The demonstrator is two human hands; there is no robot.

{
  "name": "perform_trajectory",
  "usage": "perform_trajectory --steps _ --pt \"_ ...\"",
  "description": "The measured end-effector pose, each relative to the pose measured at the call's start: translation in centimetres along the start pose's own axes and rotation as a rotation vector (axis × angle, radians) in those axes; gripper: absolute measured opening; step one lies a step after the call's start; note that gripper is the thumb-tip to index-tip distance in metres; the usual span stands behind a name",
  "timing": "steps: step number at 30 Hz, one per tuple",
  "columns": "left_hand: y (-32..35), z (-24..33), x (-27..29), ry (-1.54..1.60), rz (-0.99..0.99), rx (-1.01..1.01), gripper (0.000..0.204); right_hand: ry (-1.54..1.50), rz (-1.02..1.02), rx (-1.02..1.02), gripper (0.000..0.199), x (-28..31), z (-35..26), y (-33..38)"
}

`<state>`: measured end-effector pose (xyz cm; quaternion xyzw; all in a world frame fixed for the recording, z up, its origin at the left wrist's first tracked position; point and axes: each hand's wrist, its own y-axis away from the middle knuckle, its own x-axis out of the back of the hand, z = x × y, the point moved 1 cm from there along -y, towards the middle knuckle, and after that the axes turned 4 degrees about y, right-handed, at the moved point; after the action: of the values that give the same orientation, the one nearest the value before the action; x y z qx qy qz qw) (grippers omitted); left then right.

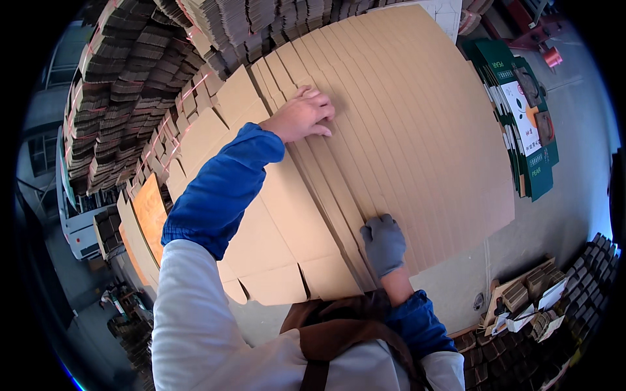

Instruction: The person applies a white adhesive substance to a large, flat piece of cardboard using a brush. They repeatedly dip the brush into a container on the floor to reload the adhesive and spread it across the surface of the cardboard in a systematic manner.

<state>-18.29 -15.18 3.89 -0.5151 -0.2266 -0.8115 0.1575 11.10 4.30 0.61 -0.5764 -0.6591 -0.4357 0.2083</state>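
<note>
One bare left hand (pixel 304 114) and one grey-gloved right hand (pixel 383 244), fingers bent, rest on over ten fanned cardboard sheets (pixel 417 130) at centre; whether either pinches an edge, I cannot tell. One green packaging pile (pixel 520 124) lies right.

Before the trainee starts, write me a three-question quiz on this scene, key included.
1. Which of the person's hands is gloved?
2. True or false: the green and white cartons lie to the left of the overlapping cardboard sheets.
3. Fill in: the person's sleeve covers are ____ in colour.

Key:
1. The right hand, in a grey glove; the left hand is bare.
2. False; they lie to the right.
3. Blue.
</note>
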Motion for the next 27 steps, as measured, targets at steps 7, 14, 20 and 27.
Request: perform_trajectory --steps 7,14,20,27 --pt "-0.5 -3.1 2.7 -0.083 -0.259 0.024 0.036 0.005 -0.006 -0.042 0.013 0.4 -0.1 -0.2" --pt "-0.8 -4.6 2.2 0.03 -0.268 -0.025 0.036 0.01 -0.021 -0.056 0.012 0.3 -0.2 -0.4" --pt "-0.9 -5.4 1.3 0.119 -0.207 -0.016 0.036 0.024 -0.04 -0.054 0.012 0.3 -0.2 -0.4" --pt "-1.2 -4.4 1.6 0.078 -0.168 -0.009 0.036 0.05 -0.069 -0.041 0.018 0.1 0.1 -0.5"
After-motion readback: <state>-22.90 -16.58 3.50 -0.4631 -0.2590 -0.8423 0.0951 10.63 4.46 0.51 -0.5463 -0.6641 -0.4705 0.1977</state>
